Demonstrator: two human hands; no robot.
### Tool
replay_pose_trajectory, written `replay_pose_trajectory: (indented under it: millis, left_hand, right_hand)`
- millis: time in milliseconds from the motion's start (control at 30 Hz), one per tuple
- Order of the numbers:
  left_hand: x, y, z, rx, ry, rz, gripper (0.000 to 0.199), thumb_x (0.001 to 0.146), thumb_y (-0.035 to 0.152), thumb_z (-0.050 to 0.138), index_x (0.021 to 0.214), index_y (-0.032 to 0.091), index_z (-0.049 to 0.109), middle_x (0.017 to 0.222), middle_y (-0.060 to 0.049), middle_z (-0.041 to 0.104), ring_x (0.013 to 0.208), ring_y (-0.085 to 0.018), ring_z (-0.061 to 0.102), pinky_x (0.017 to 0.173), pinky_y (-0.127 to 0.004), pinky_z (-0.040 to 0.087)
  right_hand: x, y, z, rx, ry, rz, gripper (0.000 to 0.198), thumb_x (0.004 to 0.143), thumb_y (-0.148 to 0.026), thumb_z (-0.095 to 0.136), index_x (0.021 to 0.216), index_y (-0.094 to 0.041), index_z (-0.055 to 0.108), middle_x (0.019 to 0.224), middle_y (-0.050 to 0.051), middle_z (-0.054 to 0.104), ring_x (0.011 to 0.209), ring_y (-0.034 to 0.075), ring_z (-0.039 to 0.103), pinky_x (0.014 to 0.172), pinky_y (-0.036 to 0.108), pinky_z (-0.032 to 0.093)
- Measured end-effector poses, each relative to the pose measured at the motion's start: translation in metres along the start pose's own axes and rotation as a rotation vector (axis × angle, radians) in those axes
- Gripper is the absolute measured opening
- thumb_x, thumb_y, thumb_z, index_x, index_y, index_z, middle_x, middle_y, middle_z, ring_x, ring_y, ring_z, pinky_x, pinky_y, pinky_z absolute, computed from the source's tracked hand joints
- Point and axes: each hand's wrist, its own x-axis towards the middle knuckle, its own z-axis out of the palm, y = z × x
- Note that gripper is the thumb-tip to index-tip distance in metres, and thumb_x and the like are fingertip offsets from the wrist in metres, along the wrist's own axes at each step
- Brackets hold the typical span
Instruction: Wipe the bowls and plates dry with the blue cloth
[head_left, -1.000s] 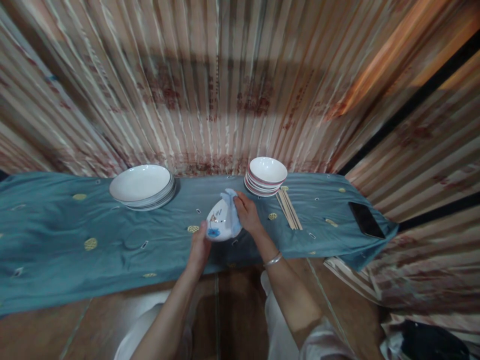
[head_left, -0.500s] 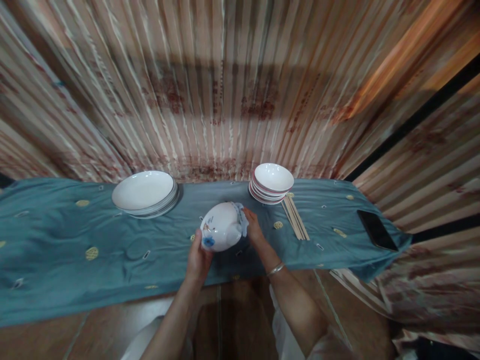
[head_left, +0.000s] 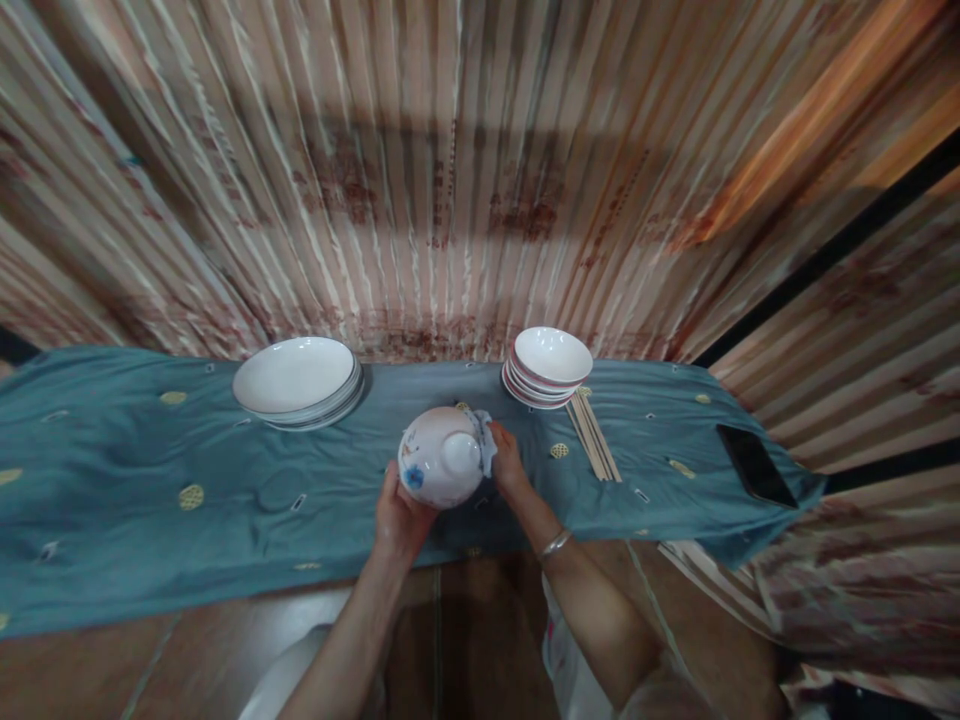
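fingers of the left hand [head_left: 403, 518] curl snugly round the lower left of a flowered bowl [head_left: 435, 458], held between both hands, its foot [head_left: 460, 455] facing the viewer; the right hand [head_left: 511, 463] pinches a pale cloth [head_left: 487, 445] against the bowl's right side.

A: Light?
B: Dim, uneven. Orange glow upper right on pleated curtain [head_left: 390, 270]; shadow band across its middle. Glare specks on stacked bowls [head_left: 553, 354].
A: Focus?
B: Soft; print on tilted bowl [head_left: 439, 458] indistinct. Wide-angle stretch slants curtain folds toward edges.
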Motion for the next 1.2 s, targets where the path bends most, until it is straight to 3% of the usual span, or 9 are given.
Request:
replay_pose_trajectory:
  millis: [367, 667, 833, 1000, 1200]
  left_hand:
    - [0.006, 0.001, -0.004, -0.009, -0.013, -0.015, 0.054, 0.093, 0.039, 0.051, 0.147, 0.033, 0.046, 0.130, -0.007, 0.069, 0.128, -0.033, 0.058, 0.108, -0.058, 0.044]
    - [0.004, 0.004, 0.003, -0.113, -0.031, -0.017, 0.053, 0.095, 0.038, 0.046, 0.148, 0.032, 0.045, 0.134, -0.009, 0.067, 0.130, -0.035, 0.056, 0.108, -0.061, 0.042]
    - [0.004, 0.006, 0.007, -0.132, -0.004, 0.009, 0.055, 0.097, 0.041, 0.043, 0.150, 0.028, 0.044, 0.135, -0.011, 0.066, 0.129, -0.033, 0.057, 0.109, -0.058, 0.041]
    - [0.005, 0.006, 0.010, -0.188, 0.026, 0.044, 0.051, 0.098, 0.037, 0.039, 0.148, 0.026, 0.046, 0.132, -0.011, 0.068, 0.126, -0.030, 0.060, 0.110, -0.054, 0.042]
    - [0.006, 0.007, 0.013, -0.281, 0.075, 0.073, 0.051, 0.100, 0.033, 0.035, 0.148, 0.021, 0.047, 0.127, -0.012, 0.070, 0.118, -0.027, 0.066, 0.110, -0.050, 0.042]
  right_hand:
    - [-0.010, 0.005, -0.002, -0.138, 0.016, -0.056, 0.036, 0.086, -0.050, 0.043, 0.072, -0.022, 0.061, 0.069, 0.003, 0.065, 0.076, 0.020, 0.061, 0.074, 0.032, 0.051]
    - [-0.037, 0.008, 0.002, -0.375, -0.002, -0.139, 0.050, 0.098, -0.051, 0.032, 0.110, -0.017, 0.066, 0.099, 0.014, 0.074, 0.099, 0.028, 0.068, 0.088, 0.040, 0.052]
    - [-0.056, 0.014, 0.004, -0.519, -0.080, -0.249, 0.052, 0.102, -0.042, 0.027, 0.132, -0.011, 0.055, 0.128, 0.020, 0.065, 0.122, 0.026, 0.061, 0.104, 0.045, 0.047]
    - [-0.073, 0.025, 0.006, -0.632, -0.100, -0.441, 0.059, 0.103, -0.042, 0.026, 0.151, -0.008, 0.030, 0.150, 0.024, 0.044, 0.143, 0.025, 0.040, 0.114, 0.051, 0.038]
    - [-0.086, 0.018, 0.008, -0.806, -0.188, -0.574, 0.067, 0.103, -0.038, 0.028, 0.158, -0.011, 0.003, 0.161, 0.024, 0.024, 0.151, 0.028, 0.023, 0.115, 0.055, 0.033]
